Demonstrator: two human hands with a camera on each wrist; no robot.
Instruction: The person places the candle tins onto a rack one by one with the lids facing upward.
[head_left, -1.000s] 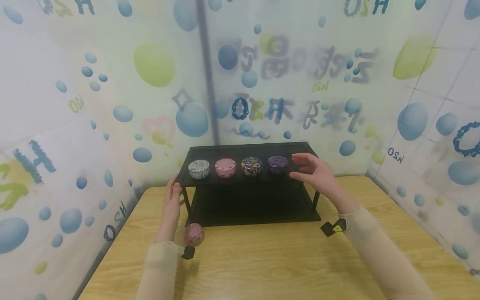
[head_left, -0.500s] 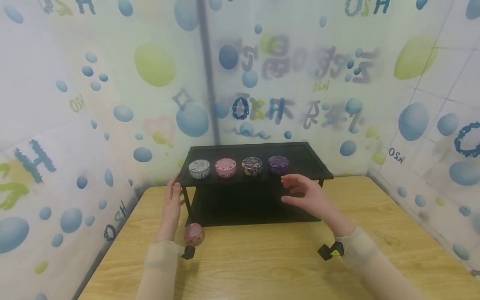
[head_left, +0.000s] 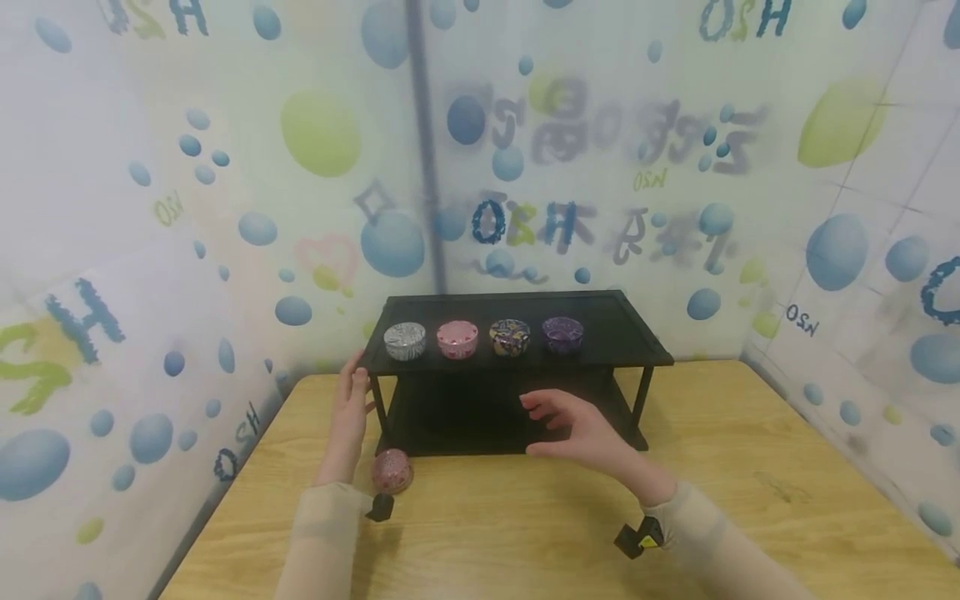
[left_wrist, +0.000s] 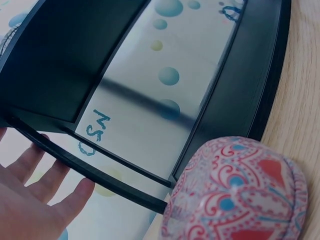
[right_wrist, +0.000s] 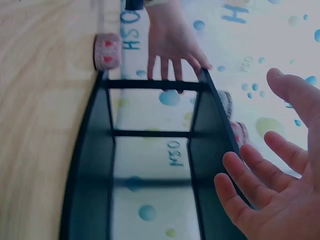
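A black two-tier rack (head_left: 517, 308) stands on the table, with a row of small round tins along its upper shelf: a silver-white patterned tin (head_left: 405, 342), a pink tin (head_left: 457, 340), a dark multicoloured tin (head_left: 510, 337) and a purple tin (head_left: 562, 335). My left hand (head_left: 349, 417) touches the rack's left end, its fingers nearly straight beside the post. Close to that wrist, a pink patterned tin (head_left: 392, 472) sits on the table at the rack's front left corner. My right hand (head_left: 577, 433) hovers before the rack, fingers loosely bent and holding nothing.
The rack's lower shelf (head_left: 465, 417) is dark and partly hidden by my right hand. A wooden table (head_left: 480, 533) extends in front and to both sides. Behind it hangs a curtain (head_left: 637, 100) printed with blue and green dots.
My right hand has come away from beside the purple tin, moving down and left to in front of the rack. The left hand and the tins stay put; the view shifts slightly.
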